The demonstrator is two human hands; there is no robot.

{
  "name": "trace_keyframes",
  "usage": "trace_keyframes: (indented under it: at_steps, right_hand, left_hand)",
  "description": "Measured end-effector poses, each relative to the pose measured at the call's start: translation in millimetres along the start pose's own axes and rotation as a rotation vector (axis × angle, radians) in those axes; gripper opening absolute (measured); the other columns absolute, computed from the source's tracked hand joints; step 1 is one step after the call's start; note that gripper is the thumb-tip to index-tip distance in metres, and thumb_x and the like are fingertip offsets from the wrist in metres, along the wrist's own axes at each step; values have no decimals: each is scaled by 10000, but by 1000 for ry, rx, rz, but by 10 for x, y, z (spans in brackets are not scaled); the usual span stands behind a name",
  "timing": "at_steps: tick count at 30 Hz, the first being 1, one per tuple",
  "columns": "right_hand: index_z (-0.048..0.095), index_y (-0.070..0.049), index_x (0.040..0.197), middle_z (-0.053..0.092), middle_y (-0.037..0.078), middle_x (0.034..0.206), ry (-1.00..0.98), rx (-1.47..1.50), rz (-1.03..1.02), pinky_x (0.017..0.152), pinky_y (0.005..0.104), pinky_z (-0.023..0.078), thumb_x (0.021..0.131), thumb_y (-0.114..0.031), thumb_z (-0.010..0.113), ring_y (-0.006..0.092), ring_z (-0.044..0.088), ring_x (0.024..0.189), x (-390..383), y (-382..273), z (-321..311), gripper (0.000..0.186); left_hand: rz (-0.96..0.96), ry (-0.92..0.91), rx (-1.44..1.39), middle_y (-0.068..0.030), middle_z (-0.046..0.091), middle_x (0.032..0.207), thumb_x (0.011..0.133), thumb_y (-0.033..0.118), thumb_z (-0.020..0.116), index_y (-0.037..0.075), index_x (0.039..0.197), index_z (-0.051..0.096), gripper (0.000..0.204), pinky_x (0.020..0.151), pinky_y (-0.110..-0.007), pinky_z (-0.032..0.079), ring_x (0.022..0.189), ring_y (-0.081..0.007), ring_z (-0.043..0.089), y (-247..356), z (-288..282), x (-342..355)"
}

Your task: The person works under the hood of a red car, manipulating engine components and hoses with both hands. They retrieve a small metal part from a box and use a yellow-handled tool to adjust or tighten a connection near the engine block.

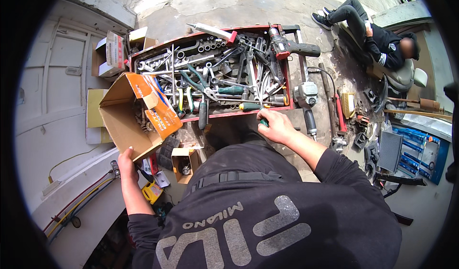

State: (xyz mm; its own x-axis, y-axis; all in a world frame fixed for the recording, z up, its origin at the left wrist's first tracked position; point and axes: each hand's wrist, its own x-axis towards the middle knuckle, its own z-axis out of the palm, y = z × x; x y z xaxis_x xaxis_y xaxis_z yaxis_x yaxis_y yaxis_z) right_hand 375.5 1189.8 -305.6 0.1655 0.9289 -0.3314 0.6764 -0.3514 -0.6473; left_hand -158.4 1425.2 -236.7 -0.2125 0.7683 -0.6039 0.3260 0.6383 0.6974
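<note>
My left hand grips the lower edge of an orange and brown cardboard box, thumb over the rim. The box is tilted with its open side toward me, and some small metal parts lie partly hidden beside its printed flap. My right hand is closed on a green-handled tool at the near edge of a red tool tray; its working end is hard to make out. Pliers, wrenches, sockets and screwdrivers fill the tray. A yellow-green handle lies just beyond my right hand.
A cordless drill and a caulking gun rest on the tray's rim. To its right are an air tool and a red-handled bar. A small open box stands below. Another person sits at the upper right.
</note>
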Motion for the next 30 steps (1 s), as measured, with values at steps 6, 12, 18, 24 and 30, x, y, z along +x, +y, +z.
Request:
trace_keyframes:
  at_steps: [6,12,18,24,30]
  right_hand:
    - [500,-126,1557,555,254,1455,53,61,11,1083,536,542,958,-240,770,458,654,1245,184,24,104,667]
    - [587,-80,1427,607,223,1283,17,30,-51,991,551,583,932,-170,735,464,691,1145,-64,11,229,524]
    - [664,-50,1300,684,205,1249,-379,-89,-83,1028,526,577,972,-249,695,419,702,1173,-144,267,156,385]
    - [670,-41,1308,688,223,1249,-645,-360,-165,1041,531,574,984,-303,712,418,702,1189,126,128,22,419]
    - [689,-35,1294,702,231,1244,-789,-361,-430,1041,519,561,936,-239,759,438,689,1207,429,-237,197,418]
  left_hand:
    - [-1,9,-4,-85,707,853,993,280,646,8,1120,698,304,543,-362,480,638,-204,649,29,28,-37]
    - [-11,87,-104,-25,687,882,1033,509,663,88,1169,699,444,564,-338,424,678,-168,593,23,93,-84]
    - [15,69,-362,-18,689,961,1053,777,519,117,1290,714,728,605,-295,397,642,-112,473,123,53,-419]
    - [-4,222,-261,-66,735,1026,1089,469,662,57,1407,684,520,567,-277,429,616,-85,508,-641,72,-900]
    - [-448,180,33,-82,783,1062,1033,286,743,34,1376,741,426,805,-316,554,858,-152,695,-2609,716,-2013]
